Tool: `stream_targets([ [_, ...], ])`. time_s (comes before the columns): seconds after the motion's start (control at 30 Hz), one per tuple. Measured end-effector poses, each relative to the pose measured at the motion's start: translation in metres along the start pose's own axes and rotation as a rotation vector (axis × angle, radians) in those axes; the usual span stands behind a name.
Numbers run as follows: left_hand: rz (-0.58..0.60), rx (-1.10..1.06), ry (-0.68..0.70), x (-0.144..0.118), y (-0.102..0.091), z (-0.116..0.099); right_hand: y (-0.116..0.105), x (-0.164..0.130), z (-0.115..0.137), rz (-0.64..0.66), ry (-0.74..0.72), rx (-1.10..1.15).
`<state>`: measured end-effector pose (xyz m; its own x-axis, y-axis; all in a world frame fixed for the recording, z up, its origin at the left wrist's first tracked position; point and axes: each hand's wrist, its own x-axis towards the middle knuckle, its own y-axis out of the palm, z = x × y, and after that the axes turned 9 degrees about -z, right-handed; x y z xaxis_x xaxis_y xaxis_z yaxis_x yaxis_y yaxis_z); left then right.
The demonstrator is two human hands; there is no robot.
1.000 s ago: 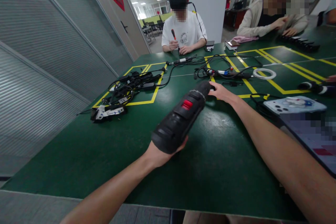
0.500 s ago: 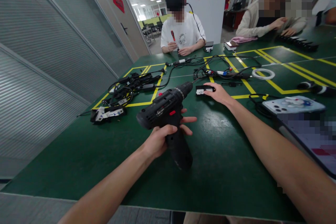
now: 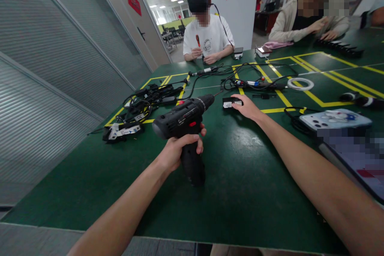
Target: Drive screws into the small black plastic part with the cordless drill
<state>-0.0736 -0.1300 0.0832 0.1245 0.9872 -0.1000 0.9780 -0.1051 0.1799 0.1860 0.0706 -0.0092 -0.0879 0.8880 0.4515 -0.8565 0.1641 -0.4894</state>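
left hand [image 3: 177, 150] wraps black drill [image 3: 184, 128] by handle, fingers [image 3: 196, 141] curled tight round grip, body above them, chuck pointing far-right, drill held above green table [image 3: 90, 180]. right hand [image 3: 247, 107] flat on table further right, fingertips [image 3: 237, 98] loosely together touching small black part [image 3: 229, 103]. cable tangle [image 3: 147, 102] far left.

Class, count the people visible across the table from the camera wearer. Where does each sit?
2 clearly: one in a white T-shirt at the far end, one in a beige top far right. An arm at the edge hints at a third.
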Motion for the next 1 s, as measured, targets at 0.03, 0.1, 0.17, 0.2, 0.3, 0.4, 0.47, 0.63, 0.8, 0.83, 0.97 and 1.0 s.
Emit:
stream_targets([
  [0.03, 0.006, 0.017, -0.015, 0.002, -0.001, 0.000, 0.002, 0.001, 0.000, -0.009, -0.001, -0.003],
  [0.1, 0.012, 0.065, -0.038, 0.004, -0.001, 0.001, 0.005, 0.002, 0.000, -0.016, 0.008, -0.002],
  [0.17, 0.007, 0.126, -0.049, 0.004, 0.002, 0.002, 0.007, 0.002, -0.001, -0.013, 0.018, 0.003],
  [0.2, 0.010, 0.153, -0.052, 0.004, 0.004, 0.003, 0.008, 0.002, -0.001, -0.014, 0.019, 0.004],
  [0.3, 0.042, 0.209, -0.053, 0.002, 0.011, 0.002, 0.009, 0.002, -0.002, -0.025, 0.009, -0.001],
  [0.4, 0.076, 0.248, -0.038, 0.004, 0.017, 0.000, 0.009, 0.002, -0.003, -0.024, -0.003, -0.014],
  [0.47, 0.087, 0.274, -0.020, 0.007, 0.021, -0.002, 0.009, 0.003, -0.005, -0.015, -0.007, -0.019],
  [0.63, 0.102, 0.319, -0.022, 0.012, 0.028, -0.003, 0.009, 0.004, -0.007, -0.007, -0.019, -0.020],
  [0.8, 0.108, 0.350, -0.027, 0.013, 0.031, -0.003, 0.009, 0.004, -0.007, -0.003, -0.019, -0.022],
  [0.83, 0.104, 0.352, -0.029, 0.013, 0.031, -0.003, 0.009, 0.004, -0.006, -0.002, -0.022, -0.024],
  [0.97, 0.083, 0.351, -0.042, 0.017, 0.033, -0.002, 0.009, 0.004, -0.006, -0.005, -0.031, -0.029],
  [1.0, 0.076, 0.347, -0.043, 0.017, 0.033, -0.002, 0.009, 0.004, -0.006, -0.003, -0.032, -0.026],
])
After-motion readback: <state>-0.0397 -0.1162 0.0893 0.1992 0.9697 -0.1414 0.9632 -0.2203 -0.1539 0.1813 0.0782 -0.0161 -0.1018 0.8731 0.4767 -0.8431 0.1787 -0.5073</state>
